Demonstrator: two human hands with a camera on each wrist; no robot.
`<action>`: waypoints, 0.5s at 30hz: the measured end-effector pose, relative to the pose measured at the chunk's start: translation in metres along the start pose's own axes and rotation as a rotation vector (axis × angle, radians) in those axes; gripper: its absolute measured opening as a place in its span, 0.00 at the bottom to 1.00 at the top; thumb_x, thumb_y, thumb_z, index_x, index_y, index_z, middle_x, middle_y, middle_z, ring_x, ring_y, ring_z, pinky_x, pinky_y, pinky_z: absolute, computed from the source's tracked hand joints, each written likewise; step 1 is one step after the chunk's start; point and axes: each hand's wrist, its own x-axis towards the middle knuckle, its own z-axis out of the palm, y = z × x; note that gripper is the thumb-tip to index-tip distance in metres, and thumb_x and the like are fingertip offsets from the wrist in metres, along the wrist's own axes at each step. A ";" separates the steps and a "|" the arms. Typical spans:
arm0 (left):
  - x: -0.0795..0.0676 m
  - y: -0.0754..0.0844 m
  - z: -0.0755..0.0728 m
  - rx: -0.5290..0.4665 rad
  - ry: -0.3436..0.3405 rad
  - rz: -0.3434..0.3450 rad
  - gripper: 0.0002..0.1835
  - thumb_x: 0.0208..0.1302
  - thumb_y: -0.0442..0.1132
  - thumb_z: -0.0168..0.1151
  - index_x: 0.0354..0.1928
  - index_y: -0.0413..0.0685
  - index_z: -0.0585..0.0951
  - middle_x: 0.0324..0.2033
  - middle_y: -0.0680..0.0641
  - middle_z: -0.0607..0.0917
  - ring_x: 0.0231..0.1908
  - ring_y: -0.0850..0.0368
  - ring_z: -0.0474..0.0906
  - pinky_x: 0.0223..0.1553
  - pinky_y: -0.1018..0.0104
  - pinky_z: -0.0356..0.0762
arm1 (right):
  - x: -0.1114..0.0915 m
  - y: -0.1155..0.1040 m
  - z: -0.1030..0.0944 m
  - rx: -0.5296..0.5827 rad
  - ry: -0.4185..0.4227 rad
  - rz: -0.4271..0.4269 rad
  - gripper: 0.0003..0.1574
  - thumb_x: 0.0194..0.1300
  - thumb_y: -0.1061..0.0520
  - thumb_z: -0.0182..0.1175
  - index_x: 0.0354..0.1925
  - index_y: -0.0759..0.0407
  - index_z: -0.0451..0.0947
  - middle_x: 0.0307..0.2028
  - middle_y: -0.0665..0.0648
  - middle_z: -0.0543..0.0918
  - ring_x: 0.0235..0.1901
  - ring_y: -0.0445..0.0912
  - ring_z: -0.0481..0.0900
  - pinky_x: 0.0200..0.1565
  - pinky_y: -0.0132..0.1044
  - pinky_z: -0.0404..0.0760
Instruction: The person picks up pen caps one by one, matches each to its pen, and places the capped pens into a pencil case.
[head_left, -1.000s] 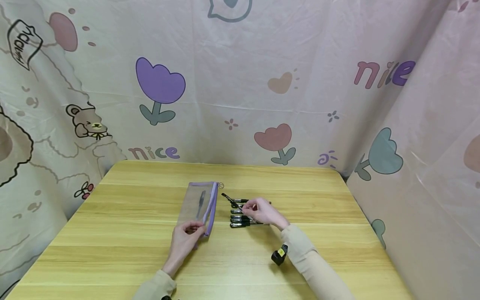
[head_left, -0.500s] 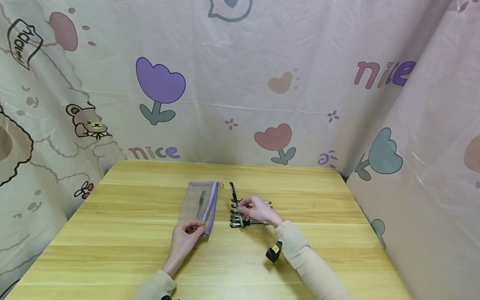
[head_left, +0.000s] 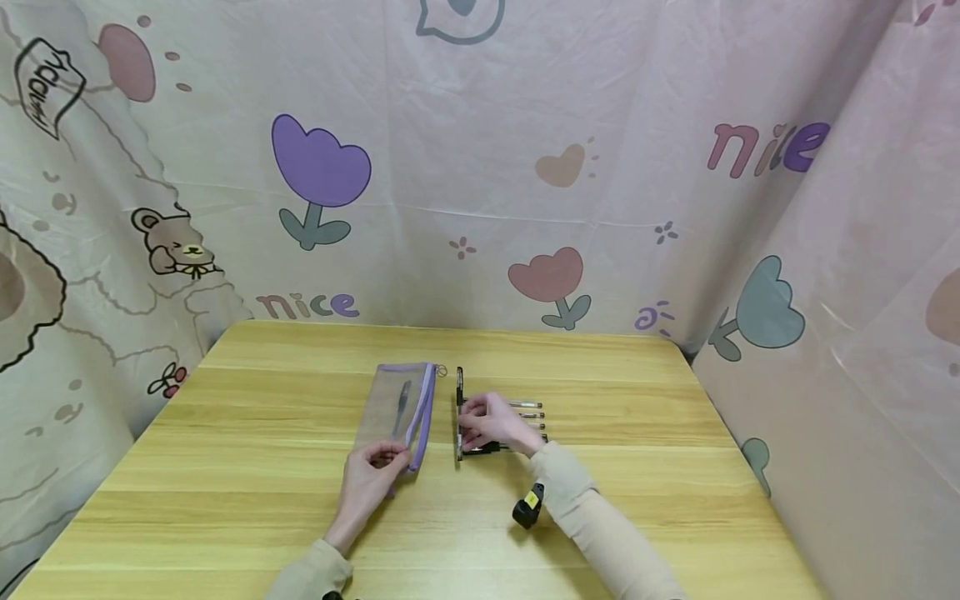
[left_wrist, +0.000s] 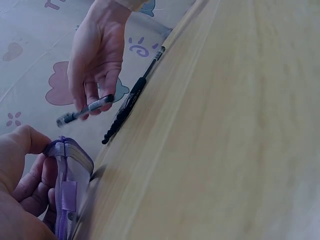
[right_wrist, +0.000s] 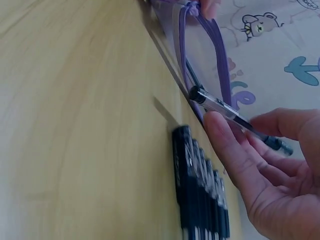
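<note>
A see-through pencil pouch (head_left: 384, 404) with purple trim lies on the table, and one pen (head_left: 402, 405) shows inside it. My left hand (head_left: 372, 471) pinches the near end of its zippered edge. In the right wrist view the pouch's purple mouth (right_wrist: 223, 65) stands parted. My right hand (head_left: 491, 419) holds a black-capped pen (head_left: 460, 392) between thumb and fingers, just right of the pouch and apart from it. Beneath that hand lies a row of several black pens (right_wrist: 200, 185), partly covered by it in the head view.
A black device with a yellow label (head_left: 528, 505) sits by the right wrist. The wooden table (head_left: 637, 400) ends at a printed curtain (head_left: 450, 167) behind and at the sides. A metal ring (head_left: 442, 371) hangs at the pouch's far corner.
My right hand has moved left toward the pouch with the pen, which has turned from slanting to nearly parallel with the pouch's opening. The left hand and pouch have stayed put.
</note>
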 end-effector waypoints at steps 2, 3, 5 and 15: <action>0.000 0.000 0.000 -0.001 0.001 -0.001 0.07 0.58 0.32 0.70 0.38 0.36 0.86 0.30 0.45 0.87 0.25 0.67 0.77 0.17 0.70 0.76 | 0.003 0.001 0.004 0.044 0.003 0.012 0.15 0.72 0.67 0.55 0.52 0.78 0.70 0.29 0.56 0.81 0.23 0.43 0.84 0.35 0.39 0.89; 0.000 0.000 0.000 0.000 0.001 -0.002 0.07 0.58 0.32 0.70 0.38 0.36 0.86 0.30 0.45 0.87 0.25 0.67 0.77 0.17 0.70 0.76 | 0.005 0.001 0.006 0.059 0.004 0.018 0.15 0.71 0.68 0.55 0.52 0.78 0.69 0.30 0.57 0.82 0.22 0.43 0.84 0.35 0.39 0.89; -0.001 0.001 0.000 0.007 0.001 -0.001 0.08 0.58 0.32 0.70 0.39 0.36 0.86 0.30 0.46 0.87 0.25 0.67 0.77 0.18 0.70 0.76 | 0.008 0.002 0.010 0.079 0.008 0.028 0.16 0.70 0.68 0.55 0.53 0.77 0.69 0.31 0.59 0.83 0.22 0.43 0.84 0.33 0.37 0.89; -0.001 0.006 0.000 0.014 0.003 -0.003 0.10 0.59 0.35 0.71 0.40 0.36 0.86 0.29 0.48 0.87 0.23 0.68 0.76 0.17 0.70 0.75 | 0.026 -0.001 0.030 0.150 0.030 0.087 0.19 0.68 0.70 0.58 0.55 0.75 0.68 0.35 0.71 0.87 0.21 0.44 0.85 0.32 0.34 0.88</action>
